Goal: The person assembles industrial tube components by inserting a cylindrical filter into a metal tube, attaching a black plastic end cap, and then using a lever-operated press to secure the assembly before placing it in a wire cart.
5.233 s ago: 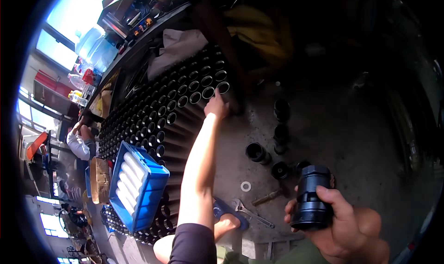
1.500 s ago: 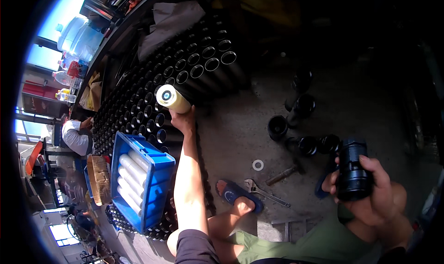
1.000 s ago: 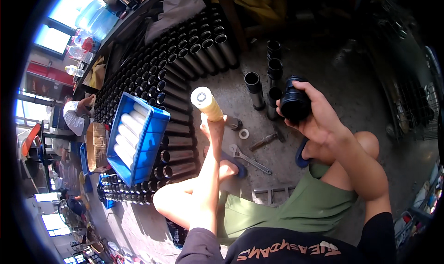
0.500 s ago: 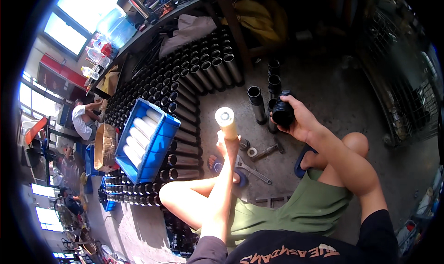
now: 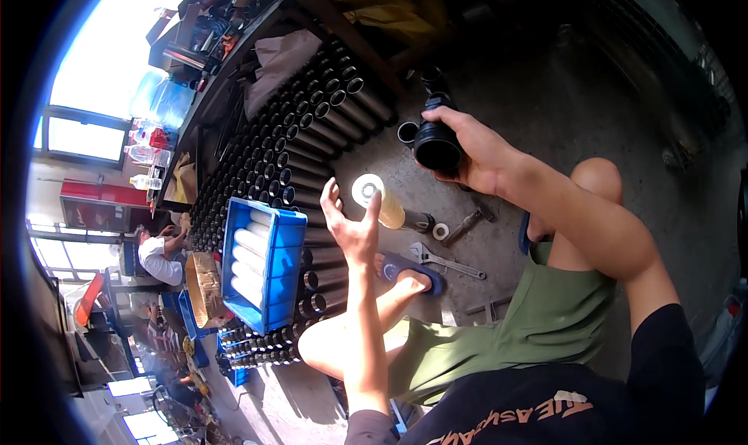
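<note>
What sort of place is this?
Probably a small assembly or machining workshop: packed rows of dark tubes, an adjustable wrench beside a hammer, and a blue crate of white cylinders.

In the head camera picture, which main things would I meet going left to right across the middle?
Person in white → cardboard box → blue crate → left hand → pale cylinder → black fitting → right hand gripping that fitting.
</note>
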A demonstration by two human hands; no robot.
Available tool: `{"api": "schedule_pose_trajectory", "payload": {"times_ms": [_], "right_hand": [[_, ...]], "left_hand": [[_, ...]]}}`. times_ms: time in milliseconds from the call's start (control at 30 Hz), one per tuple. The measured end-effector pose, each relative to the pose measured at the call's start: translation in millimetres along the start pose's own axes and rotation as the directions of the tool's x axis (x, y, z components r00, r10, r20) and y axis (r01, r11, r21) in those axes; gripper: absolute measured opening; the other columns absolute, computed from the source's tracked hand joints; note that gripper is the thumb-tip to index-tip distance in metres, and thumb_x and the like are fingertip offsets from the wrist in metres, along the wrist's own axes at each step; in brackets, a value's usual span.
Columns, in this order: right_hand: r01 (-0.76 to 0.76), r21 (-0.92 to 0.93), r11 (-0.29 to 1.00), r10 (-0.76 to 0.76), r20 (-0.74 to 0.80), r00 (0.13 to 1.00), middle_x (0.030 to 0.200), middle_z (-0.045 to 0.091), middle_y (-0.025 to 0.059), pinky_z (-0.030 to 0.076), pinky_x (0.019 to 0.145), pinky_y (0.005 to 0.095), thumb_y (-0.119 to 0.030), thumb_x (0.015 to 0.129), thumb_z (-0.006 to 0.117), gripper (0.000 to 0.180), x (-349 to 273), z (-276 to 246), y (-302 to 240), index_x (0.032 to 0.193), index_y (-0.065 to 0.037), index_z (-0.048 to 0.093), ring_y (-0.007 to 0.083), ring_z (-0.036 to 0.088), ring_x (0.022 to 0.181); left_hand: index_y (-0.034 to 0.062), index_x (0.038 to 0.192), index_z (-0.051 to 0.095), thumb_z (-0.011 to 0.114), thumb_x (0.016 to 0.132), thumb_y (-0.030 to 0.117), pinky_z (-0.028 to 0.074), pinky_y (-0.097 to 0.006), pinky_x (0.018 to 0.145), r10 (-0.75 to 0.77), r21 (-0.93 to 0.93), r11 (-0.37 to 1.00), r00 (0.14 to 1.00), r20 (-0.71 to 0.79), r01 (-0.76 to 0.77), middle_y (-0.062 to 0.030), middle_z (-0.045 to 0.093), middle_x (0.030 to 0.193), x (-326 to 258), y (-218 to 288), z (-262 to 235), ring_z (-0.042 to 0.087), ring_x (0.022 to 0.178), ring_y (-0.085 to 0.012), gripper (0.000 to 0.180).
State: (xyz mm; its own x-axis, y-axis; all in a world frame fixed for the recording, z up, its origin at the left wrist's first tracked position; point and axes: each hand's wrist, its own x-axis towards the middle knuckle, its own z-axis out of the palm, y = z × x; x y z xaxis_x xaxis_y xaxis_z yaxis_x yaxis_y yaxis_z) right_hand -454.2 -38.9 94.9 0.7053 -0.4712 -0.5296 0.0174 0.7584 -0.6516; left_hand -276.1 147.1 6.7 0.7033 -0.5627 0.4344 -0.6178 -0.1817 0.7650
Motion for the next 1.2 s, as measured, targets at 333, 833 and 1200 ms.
{"api": "schedule_pose_trajectory", "payload": {"times_ms": [333,833,1200], "right_hand": [[-0.004,0.058,0.998,0.002,0.03,1.0,0.09,0.069,0.0029,0.052,0.059,0.0314,-0.044,0.091,0.069,0.034,8.0,21.9,-1.4,0.107,-0.014,0.06,0.0184,0.072,0.079],[-0.05,0.04,0.998,0.045,0.122,0.992,0.092,0.068,0.0045,0.053,0.061,0.0315,-0.044,0.09,0.071,0.04,-8.1,27.1,-4.2,0.112,-0.013,0.059,0.0152,0.068,0.082],[-0.028,0.04,0.999,0.024,0.105,0.994,0.094,0.067,0.0039,0.053,0.062,0.0305,-0.044,0.09,0.07,0.039,-6.7,22.3,-11.7,0.112,-0.013,0.06,0.0147,0.068,0.083]], "left_hand": [[0.0074,0.106,0.072,0.084,0.081,0.03,0.056,-0.039,0.084,0.133,0.447,0.816,0.872,0.472,-0.366,-0.012,0.07,0.107,40.3,2.3,-9.7,0.069,0.094,-0.0332,0.036],[0.0005,0.105,0.072,0.081,0.084,0.014,0.056,-0.034,0.084,0.114,0.353,0.894,0.9,0.42,-0.277,-0.0146,0.072,0.102,34.4,-21.3,-50.5,0.072,0.093,-0.0272,0.026],[0.001,0.101,0.072,0.08,0.08,0.013,0.055,-0.033,0.082,0.201,0.326,0.901,0.94,0.274,-0.288,-0.0124,0.073,0.095,23.6,-31.8,-42.9,0.071,0.086,-0.0241,0.026]]}}
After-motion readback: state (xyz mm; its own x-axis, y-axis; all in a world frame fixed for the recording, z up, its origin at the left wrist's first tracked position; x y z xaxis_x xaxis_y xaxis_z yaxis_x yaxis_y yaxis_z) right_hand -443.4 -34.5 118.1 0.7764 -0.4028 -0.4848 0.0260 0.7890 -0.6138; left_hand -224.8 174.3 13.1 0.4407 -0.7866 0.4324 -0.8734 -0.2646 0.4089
